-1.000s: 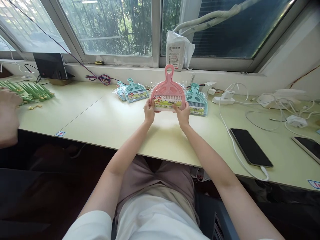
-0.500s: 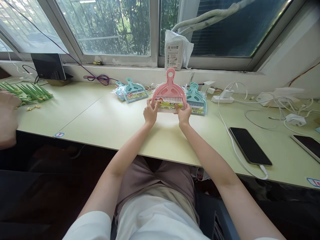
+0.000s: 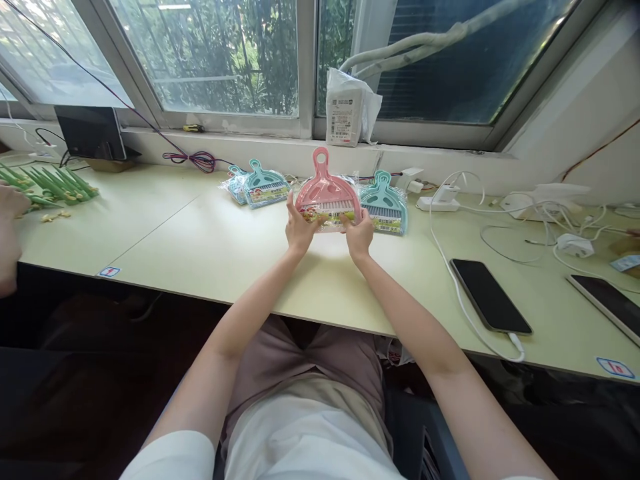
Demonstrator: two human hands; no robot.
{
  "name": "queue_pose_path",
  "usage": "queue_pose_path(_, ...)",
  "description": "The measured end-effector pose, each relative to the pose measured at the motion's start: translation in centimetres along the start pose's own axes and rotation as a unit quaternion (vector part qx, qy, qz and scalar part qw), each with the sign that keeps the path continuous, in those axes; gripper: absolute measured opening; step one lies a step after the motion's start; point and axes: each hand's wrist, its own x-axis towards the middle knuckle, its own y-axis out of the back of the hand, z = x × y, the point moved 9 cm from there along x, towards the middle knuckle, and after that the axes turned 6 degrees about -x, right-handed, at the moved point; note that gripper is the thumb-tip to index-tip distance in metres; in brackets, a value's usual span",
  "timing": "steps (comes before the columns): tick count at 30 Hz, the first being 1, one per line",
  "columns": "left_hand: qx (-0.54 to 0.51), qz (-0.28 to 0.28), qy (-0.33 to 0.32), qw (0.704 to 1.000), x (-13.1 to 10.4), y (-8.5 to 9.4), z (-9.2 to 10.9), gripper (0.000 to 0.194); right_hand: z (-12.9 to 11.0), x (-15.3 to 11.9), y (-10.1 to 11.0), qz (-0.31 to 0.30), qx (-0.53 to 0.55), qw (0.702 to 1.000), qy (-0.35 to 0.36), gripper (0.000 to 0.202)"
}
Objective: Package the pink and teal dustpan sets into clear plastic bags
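Between both hands I hold up a pink dustpan and brush set (image 3: 328, 188) in clear wrapping, its ringed handle pointing up. My left hand (image 3: 300, 230) grips its lower left edge, thumb across the printed label. At the lower right edge, my right hand (image 3: 359, 233) is closed on it the same way. Behind it to the right lies a teal dustpan set (image 3: 384, 203), partly covered by the pink one. To the left, another teal set (image 3: 266, 183) rests over a further wrapped one (image 3: 237, 187).
A charging phone (image 3: 491, 295) lies at right, with white cables and a power strip (image 3: 439, 201) behind. A wrapped box (image 3: 345, 113) stands on the sill. At far left, another person's hand (image 3: 9, 220) is by green stalks (image 3: 60, 185); a dark tablet (image 3: 90, 132) stands behind.
The pink dustpan set has tilted slightly and shifted a little left and down in view, with both my hands still on it. The other person's hand has moved left.
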Motion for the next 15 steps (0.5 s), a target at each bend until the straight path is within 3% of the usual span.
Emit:
queue_pose_path(5, -0.012, 0.028, 0.004, 1.0, -0.3, 0.3, -0.4, 0.101, -1.0, -0.6, 0.8, 0.027, -0.15, 0.988, 0.01, 0.046)
queue_pose_path(9, -0.005, 0.024, -0.009, 1.0, -0.6, 0.1, 0.2, 0.097, -1.4, -0.6, 1.4, 0.054, -0.161, 0.985, 0.022, 0.057)
queue_pose_path(15, -0.016, 0.01, -0.016, 1.0, -0.9, -0.3, 0.6, 0.089, -0.3, -0.2, 1.2, 0.037, -0.159, 0.986, -0.021, 0.05)
